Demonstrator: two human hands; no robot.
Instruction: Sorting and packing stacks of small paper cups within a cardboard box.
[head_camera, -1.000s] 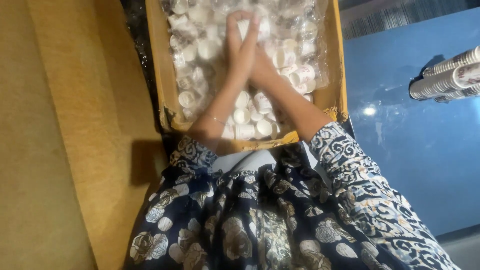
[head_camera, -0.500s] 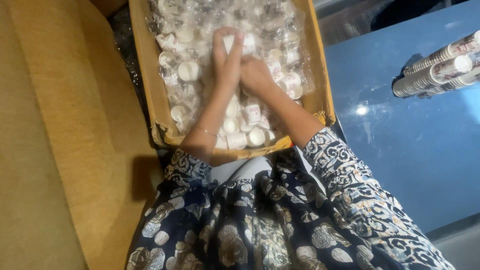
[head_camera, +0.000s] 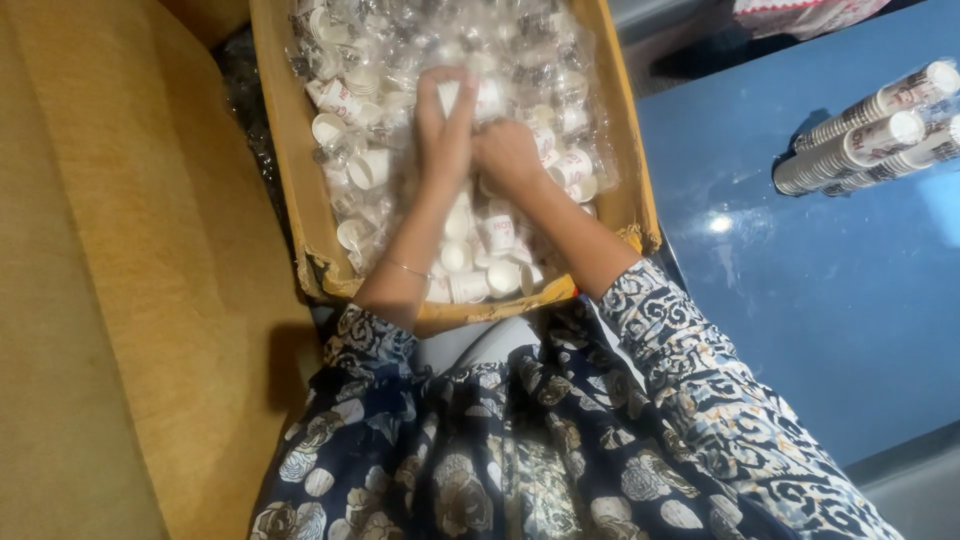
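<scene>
A cardboard box (head_camera: 285, 190) sits in front of my lap, full of small white paper cups (head_camera: 368, 168) under loose clear plastic. Both my hands are inside it, side by side and touching. My left hand (head_camera: 445, 130) reaches up the middle, its fingers closed around a small white cup (head_camera: 449, 95). My right hand (head_camera: 508, 155) is curled into a fist just to the right, knuckles up. What its fingers hold is hidden. A thin bracelet (head_camera: 408, 268) is on my left wrist.
Stacks of paper cups (head_camera: 862, 140) lie on their sides on a glossy blue table (head_camera: 800, 300) at the right. A tan upholstered seat (head_camera: 110, 300) runs along the left. My dark patterned dress (head_camera: 520, 450) fills the lower view.
My hands were pressed flat together, reaching further into the box. They have drawn back; the right has curled into a fist and the left has closed on a cup.
</scene>
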